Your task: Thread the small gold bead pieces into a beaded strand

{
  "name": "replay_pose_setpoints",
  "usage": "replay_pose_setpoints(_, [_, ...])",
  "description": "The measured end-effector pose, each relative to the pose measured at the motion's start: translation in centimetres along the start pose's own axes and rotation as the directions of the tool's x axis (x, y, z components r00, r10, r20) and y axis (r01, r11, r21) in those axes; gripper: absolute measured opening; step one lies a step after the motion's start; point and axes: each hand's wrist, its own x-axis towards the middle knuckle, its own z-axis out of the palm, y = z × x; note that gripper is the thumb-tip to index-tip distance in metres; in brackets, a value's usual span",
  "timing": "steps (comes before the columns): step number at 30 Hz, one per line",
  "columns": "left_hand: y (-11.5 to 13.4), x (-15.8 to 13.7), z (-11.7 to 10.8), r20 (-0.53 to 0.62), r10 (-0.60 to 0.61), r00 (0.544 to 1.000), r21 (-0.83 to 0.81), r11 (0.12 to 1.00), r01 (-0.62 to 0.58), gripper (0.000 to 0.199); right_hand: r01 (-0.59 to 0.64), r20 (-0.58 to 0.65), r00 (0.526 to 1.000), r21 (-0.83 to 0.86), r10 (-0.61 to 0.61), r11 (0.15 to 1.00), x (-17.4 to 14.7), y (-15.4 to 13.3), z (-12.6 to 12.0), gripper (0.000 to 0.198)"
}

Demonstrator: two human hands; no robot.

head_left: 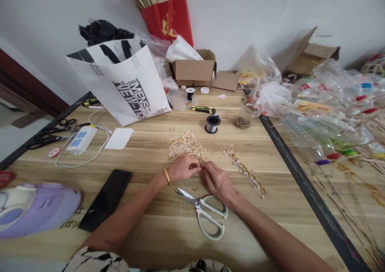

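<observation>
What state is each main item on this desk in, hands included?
Left bare hand: fingers curled, grip unclear
Right bare hand: fingers curled, grip unclear
Shiny gold-and-silver heap: loose
White-handled metal scissors: partly open
Black rectangular phone: screen dark
White printed bag: standing, open
Brown cardboard box: open

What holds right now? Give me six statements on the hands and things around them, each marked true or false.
1. The left hand has a gold bangle at its wrist. True.
2. The right hand grips the scissors. False: they lie on the table, out of both hands.
3. The pile of small shiny pieces extends beyond the left hand. True.
4. The black phone lies right of the scissors. False: it lies left of them.
5. The yellow-and-black cutter lies farther back than the spool of silvery wire. True.
6. The bundle of strands lies left of the pile. False: right of it.
</observation>
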Motion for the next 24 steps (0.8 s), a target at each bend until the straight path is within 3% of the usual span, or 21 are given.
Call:
replay_pose_setpoints(3, [-0.1, 0.0, 0.4, 0.006, -0.002, 1.0, -0.02, 1.0, 0.002, 0.01, -0.032, 0.083, 0.995, -0.263, 0.056, 0.964, 0.0, -0.6, -1.2, 0.019])
replay_pose_setpoints(6, [-0.1, -0.1, 0.7, 0.006, -0.024, 1.0, -0.033, 0.999, 0.025, 0.011, -0.093, 0.057, 0.991, -0.339, 0.119, 0.936, 0.2, -0.9, -2.1, 0.014])
replay_pose_setpoints(8, [-0.1, -0.2, 0.8, -0.007, -0.023, 1.0, -0.054, 0.998, 0.023, 0.012, -0.109, 0.033, 0.992, -0.222, 0.119, 0.969, 0.5, -0.7, -2.4, 0.013])
replay_pose_setpoints(10, [0.0, -0.2, 0.8, -0.018, -0.014, 1.0, -0.077, 0.997, 0.012, 0.012, -0.122, 0.028, 0.992, -0.002, 0.122, 0.993, 0.7, -0.5, -2.2, 0.012])
replay_pose_setpoints(14, [0.2, -0.3, 0.9, -0.037, -0.027, 0.999, -0.087, 0.996, 0.023, 0.013, -0.23, 0.095, 0.973, 0.316, 0.211, 0.92, 0.8, -0.2, -1.1, 0.014])
replay_pose_setpoints(24, [0.1, -0.6, 1.2, -0.058, -0.015, 0.998, -0.096, 0.995, 0.009, 0.012, -0.232, 0.051, 0.972, 0.371, 0.23, 0.899, 0.4, 0.7, 0.8, 0.01])
